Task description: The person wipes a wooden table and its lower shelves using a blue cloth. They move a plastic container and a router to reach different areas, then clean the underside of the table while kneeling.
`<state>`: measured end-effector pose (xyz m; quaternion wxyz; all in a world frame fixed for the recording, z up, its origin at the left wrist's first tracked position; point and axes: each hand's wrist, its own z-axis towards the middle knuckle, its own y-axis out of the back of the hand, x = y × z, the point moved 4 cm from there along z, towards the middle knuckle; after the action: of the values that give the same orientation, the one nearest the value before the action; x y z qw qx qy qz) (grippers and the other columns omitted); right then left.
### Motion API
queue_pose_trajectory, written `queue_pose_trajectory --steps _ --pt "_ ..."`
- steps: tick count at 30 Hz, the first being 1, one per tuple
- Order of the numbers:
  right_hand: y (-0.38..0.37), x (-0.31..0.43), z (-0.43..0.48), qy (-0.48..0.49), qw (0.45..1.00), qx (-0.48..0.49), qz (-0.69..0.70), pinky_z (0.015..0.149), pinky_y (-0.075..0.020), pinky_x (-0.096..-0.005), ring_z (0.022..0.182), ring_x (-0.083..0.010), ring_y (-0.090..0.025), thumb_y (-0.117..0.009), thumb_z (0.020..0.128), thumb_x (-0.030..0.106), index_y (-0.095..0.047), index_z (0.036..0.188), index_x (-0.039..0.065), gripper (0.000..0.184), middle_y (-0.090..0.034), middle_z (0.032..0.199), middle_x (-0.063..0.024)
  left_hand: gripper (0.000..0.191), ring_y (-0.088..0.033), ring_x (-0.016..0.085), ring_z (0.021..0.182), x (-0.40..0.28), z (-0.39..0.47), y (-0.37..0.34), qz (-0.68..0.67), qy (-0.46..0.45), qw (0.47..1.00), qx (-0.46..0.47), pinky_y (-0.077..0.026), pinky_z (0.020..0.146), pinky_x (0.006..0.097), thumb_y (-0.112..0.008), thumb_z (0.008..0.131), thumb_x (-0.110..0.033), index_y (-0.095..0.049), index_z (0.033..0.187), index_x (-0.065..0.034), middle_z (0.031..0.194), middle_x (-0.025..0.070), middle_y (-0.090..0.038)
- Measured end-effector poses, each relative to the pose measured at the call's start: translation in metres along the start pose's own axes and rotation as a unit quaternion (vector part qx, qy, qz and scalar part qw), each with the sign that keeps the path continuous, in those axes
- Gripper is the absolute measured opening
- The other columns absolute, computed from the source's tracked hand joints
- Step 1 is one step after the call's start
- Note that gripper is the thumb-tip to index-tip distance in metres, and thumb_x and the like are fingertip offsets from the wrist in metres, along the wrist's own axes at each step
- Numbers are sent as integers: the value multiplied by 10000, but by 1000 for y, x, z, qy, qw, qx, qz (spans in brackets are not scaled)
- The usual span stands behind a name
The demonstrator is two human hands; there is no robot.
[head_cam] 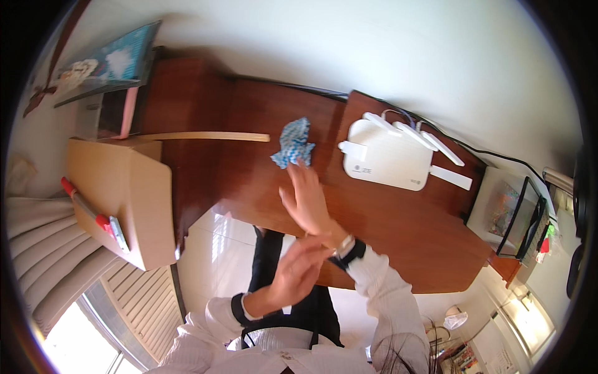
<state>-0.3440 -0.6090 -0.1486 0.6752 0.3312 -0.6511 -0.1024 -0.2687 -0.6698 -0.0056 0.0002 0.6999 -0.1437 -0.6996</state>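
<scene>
My right hand (306,201) reaches out over the brown wooden desk (373,229), its fingers extended and thumb apart. Its fingertips are at the near edge of a crumpled blue-and-white cloth (295,140); whether they touch it is unclear. A wristwatch or bracelet (344,245) circles that wrist. Closer to my body, my left hand (299,271) is raised, slightly blurred, with loosely bent fingers and nothing visible in them. Its fingertips overlap the right wrist in the picture; contact cannot be made out.
A white ZTE router (390,156) with several antennas lies on a raised board, cables behind it. Left of the cloth is a long wooden strip (210,136). A cardboard box (112,187) carries a red-handled tool (86,203). A screen (121,56) stands behind; a clear container (502,215) sits right.
</scene>
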Motion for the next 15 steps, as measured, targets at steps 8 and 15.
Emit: queue_pose_trajectory --steps 8,15 --pt "-101 -44 82 -239 953 -73 -173 1133 -212 -605 1442 -436 -240 -647 857 209 -357 1462 -7 704 -242 1565 -257 314 -644 342 1068 -6 -88 83 26 85 996 12 -544 863 365 -603 843 123 -640 1132 6 1250 184 -596" --pt "-144 -49 197 -4 954 -177 -241 1119 -274 -541 1386 -356 -367 -519 886 113 -534 1314 1 443 -442 1459 -204 266 -651 345 1063 26 -178 167 91 189 978 -9 -537 881 365 -623 858 69 -647 1117 13 1223 182 -627"
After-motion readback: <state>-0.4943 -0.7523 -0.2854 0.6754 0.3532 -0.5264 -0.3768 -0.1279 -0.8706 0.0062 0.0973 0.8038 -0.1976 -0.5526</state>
